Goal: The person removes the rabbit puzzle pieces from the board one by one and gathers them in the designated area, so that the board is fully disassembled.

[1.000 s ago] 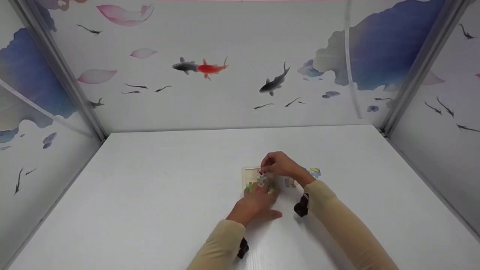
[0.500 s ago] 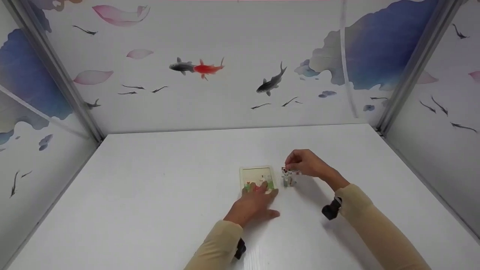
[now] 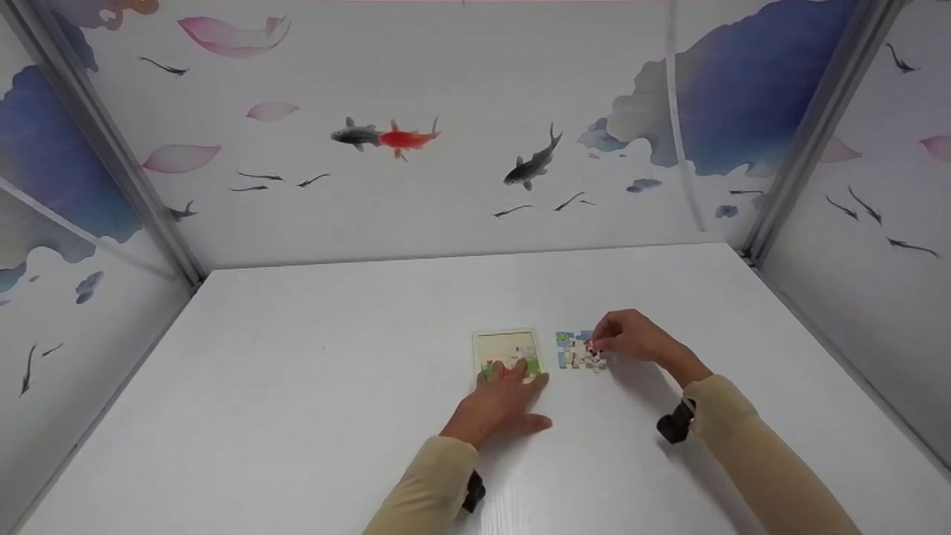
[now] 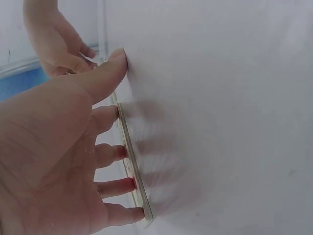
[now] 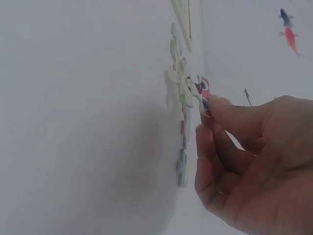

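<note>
My left hand (image 3: 496, 407) lies over the near edge of a shallow wooden puzzle tray (image 3: 504, 344), its fingers spread and fingertips touching the picture inside. In the left wrist view those fingers (image 4: 110, 155) are nearly straight along the tray's edge (image 4: 131, 152). To the right, my right hand (image 3: 637, 339) pinches a jigsaw piece (image 5: 205, 92) between thumb and fingertips. That piece is red and white with a cartoon eye. It is held just over a cluster of loose jigsaw pieces (image 3: 570, 351) beside the tray.
The white table (image 3: 297, 386) extends around the tray. Panels painted with fish and petals (image 3: 416, 208) enclose its back and sides. A black wrist camera (image 3: 674, 423) hangs below the right sleeve, and another (image 3: 474, 490) below the left.
My right hand has moved from over the tray rightward to the loose pieces, carrying a jigsaw piece away from it. My left hand has stayed on the tray.
</note>
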The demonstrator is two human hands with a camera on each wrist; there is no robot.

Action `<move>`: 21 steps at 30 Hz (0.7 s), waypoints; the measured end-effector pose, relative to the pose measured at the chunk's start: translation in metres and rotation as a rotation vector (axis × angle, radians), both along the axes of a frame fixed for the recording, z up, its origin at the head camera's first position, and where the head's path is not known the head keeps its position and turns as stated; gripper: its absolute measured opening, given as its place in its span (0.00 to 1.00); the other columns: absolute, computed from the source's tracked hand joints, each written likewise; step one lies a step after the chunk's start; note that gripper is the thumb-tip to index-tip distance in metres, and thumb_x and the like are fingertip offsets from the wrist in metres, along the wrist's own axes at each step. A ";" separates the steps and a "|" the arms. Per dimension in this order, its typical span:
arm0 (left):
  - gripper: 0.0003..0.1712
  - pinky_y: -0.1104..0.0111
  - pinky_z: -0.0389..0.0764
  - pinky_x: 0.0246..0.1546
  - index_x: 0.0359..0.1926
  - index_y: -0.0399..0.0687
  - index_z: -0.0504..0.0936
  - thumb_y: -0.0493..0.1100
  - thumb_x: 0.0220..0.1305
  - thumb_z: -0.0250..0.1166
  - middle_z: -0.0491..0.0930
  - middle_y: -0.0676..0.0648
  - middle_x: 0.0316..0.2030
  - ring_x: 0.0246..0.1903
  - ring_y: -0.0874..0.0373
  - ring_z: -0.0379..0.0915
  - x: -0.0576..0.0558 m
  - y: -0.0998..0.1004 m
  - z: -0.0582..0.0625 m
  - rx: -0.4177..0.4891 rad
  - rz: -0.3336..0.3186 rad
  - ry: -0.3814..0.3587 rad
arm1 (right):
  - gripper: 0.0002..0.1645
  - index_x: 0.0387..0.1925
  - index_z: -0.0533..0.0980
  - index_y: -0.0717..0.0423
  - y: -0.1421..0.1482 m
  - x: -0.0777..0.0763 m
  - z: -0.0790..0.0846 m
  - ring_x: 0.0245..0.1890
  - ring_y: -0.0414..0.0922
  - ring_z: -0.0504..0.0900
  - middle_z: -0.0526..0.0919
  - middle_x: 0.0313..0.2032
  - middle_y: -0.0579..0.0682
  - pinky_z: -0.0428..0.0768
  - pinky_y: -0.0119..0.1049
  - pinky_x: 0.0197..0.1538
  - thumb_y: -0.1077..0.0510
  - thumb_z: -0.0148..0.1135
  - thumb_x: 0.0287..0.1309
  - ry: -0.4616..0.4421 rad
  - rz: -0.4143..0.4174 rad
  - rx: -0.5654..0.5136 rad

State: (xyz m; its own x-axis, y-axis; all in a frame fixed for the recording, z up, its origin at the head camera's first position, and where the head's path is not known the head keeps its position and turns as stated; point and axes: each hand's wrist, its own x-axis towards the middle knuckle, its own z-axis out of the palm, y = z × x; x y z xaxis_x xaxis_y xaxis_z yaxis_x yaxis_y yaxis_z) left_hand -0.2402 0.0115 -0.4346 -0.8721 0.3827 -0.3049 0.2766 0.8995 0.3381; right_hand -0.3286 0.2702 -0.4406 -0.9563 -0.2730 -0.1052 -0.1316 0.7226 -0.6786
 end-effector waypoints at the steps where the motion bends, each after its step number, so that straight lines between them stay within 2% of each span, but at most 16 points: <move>1: 0.42 0.34 0.62 0.68 0.76 0.72 0.60 0.63 0.64 0.65 0.50 0.53 0.80 0.80 0.42 0.41 0.000 0.000 0.000 0.002 0.000 0.002 | 0.08 0.42 0.79 0.63 0.000 0.000 -0.001 0.37 0.44 0.74 0.83 0.39 0.55 0.74 0.33 0.39 0.62 0.64 0.65 -0.001 -0.005 0.003; 8: 0.42 0.37 0.55 0.73 0.76 0.71 0.59 0.62 0.65 0.65 0.48 0.53 0.80 0.80 0.43 0.38 -0.001 -0.002 0.000 0.028 0.012 -0.023 | 0.07 0.40 0.80 0.63 -0.002 -0.002 -0.003 0.35 0.44 0.73 0.82 0.37 0.54 0.73 0.33 0.38 0.62 0.64 0.65 0.001 -0.030 0.027; 12: 0.43 0.39 0.53 0.74 0.77 0.69 0.58 0.62 0.65 0.64 0.46 0.52 0.81 0.80 0.43 0.37 -0.002 -0.004 0.000 0.023 -0.017 -0.033 | 0.06 0.40 0.80 0.62 -0.007 -0.002 -0.003 0.37 0.45 0.74 0.82 0.37 0.54 0.73 0.35 0.41 0.63 0.64 0.64 0.001 -0.050 0.062; 18: 0.45 0.39 0.53 0.75 0.77 0.72 0.56 0.65 0.64 0.64 0.44 0.55 0.81 0.81 0.46 0.35 -0.005 -0.011 0.002 0.007 -0.064 -0.072 | 0.05 0.40 0.82 0.61 -0.013 -0.001 -0.005 0.41 0.47 0.75 0.84 0.41 0.57 0.76 0.39 0.49 0.63 0.64 0.64 0.003 -0.061 0.092; 21: 0.44 0.41 0.52 0.75 0.77 0.71 0.58 0.66 0.64 0.64 0.45 0.56 0.81 0.81 0.49 0.35 -0.008 -0.016 0.002 0.024 -0.089 -0.092 | 0.06 0.41 0.82 0.61 -0.014 0.000 -0.004 0.40 0.47 0.75 0.84 0.41 0.57 0.76 0.39 0.47 0.63 0.64 0.64 -0.006 -0.070 0.099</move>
State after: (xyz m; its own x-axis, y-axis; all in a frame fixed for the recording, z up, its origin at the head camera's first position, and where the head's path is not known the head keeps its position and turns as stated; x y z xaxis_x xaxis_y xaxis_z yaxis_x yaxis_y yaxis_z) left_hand -0.2477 -0.0041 -0.4322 -0.8034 0.4650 -0.3719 0.3214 0.8644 0.3866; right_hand -0.3286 0.2567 -0.4450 -0.9719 -0.1936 -0.1343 -0.0745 0.7933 -0.6043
